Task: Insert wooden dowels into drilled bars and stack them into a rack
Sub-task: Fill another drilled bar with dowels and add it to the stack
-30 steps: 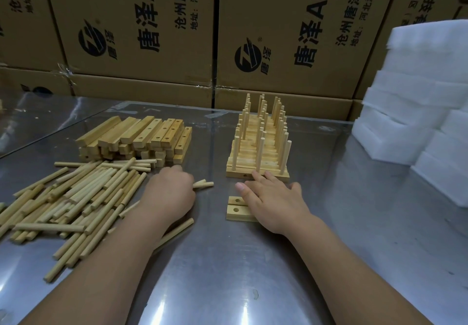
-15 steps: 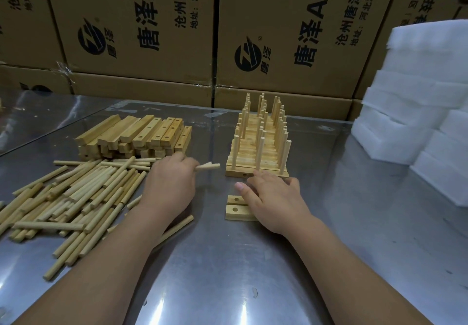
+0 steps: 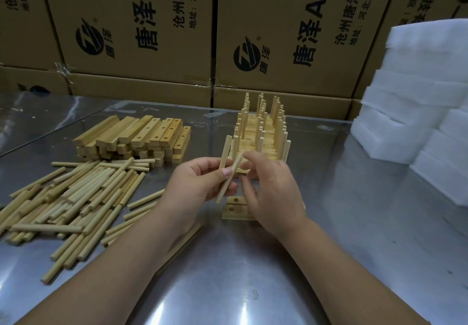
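Observation:
My left hand [image 3: 195, 185] holds two wooden dowels [image 3: 226, 182] upright above the table, pinched between thumb and fingers. My right hand [image 3: 268, 193] meets them from the right, its fingertips pinching the nearer dowel. Below the hands lie two drilled bars [image 3: 234, 208] side by side, partly hidden by my right hand. Behind them stands the rack [image 3: 263, 132], a stack of bars with several dowels sticking up. A loose pile of dowels [image 3: 73, 198] lies at the left, and a stack of drilled bars [image 3: 136, 139] sits behind it.
The work surface is a shiny metal table [image 3: 228, 286]. Cardboard boxes [image 3: 152, 33] form a wall along the back edge. White foam blocks [image 3: 417, 101] are stacked at the right. A single dowel [image 3: 184, 241] lies under my left forearm.
My left hand lifted from the dowel pile and moved right, carrying two dowels. My right hand rose off the drilled bars and came up to the dowels.

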